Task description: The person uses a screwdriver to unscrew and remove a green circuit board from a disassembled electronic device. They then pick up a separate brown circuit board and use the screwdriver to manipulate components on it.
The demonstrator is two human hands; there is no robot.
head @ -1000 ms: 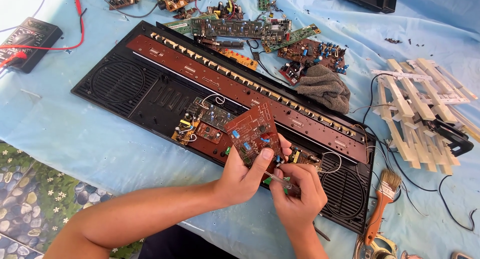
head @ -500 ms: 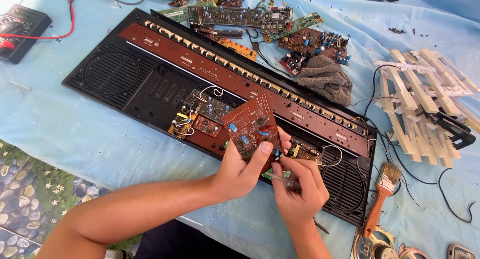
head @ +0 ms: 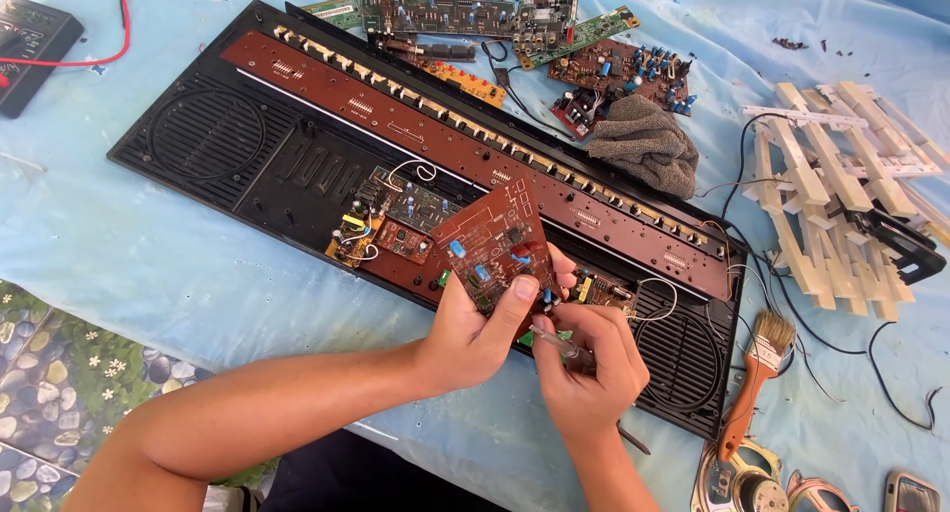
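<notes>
risk noted: the brown circuit board (head: 498, 247) is pinched only along its lower edge, tilted up off the black keyboard casing (head: 297, 166), so a push from the tool could twist it out of the grip or strain the thin wires (head: 658, 294) that run just beyond the hands. a slip of the tip could also scrape the small blue components on the board face. the left hand (head: 473, 336) is closed on the board, thumb pressed on its near face, fingers behind; the board rises above and ahead of that hand. the right hand (head: 586, 366) is clenched around a slim clear-handled screwdriver (head: 560, 342), whose tip points left toward the board's lower corner, just beside the left thumb. a paintbrush (head: 757, 373) lies well to the right of the right hand, a grey cloth (head: 645, 146) far ahead.
</notes>
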